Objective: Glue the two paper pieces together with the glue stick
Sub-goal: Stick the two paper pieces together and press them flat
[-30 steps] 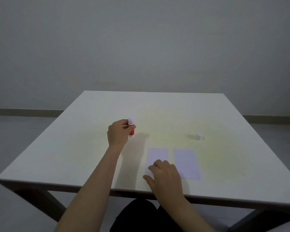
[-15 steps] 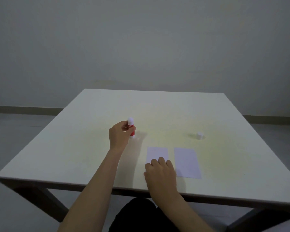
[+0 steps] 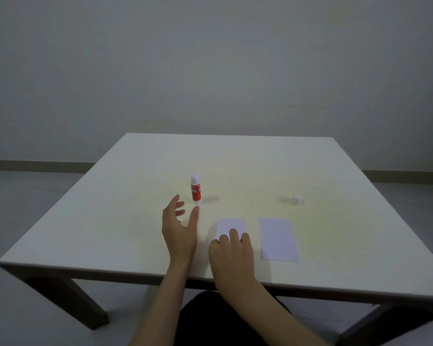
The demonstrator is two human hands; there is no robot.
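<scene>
The glue stick [image 3: 195, 187] is seen standing upright, uncapped, at centre frame on the counter [image 3: 110, 221], its cap [image 3: 296, 199] well apart at right. The left hand [image 3: 179, 228] is spread open and empty just below it; half a second earlier the stick was gripped. The right hand [image 3: 231, 250] is pressed flat, holding nothing, on the left paper [image 3: 230, 224]; the right paper [image 3: 278, 238] lies beside it. The stick could be toppled by a careless reach, or the exposed glue left to dry.

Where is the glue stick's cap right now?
In the head view, the small white cap sits alone on the table, right of the upright glue stick and beyond the right-hand paper piece.
</scene>
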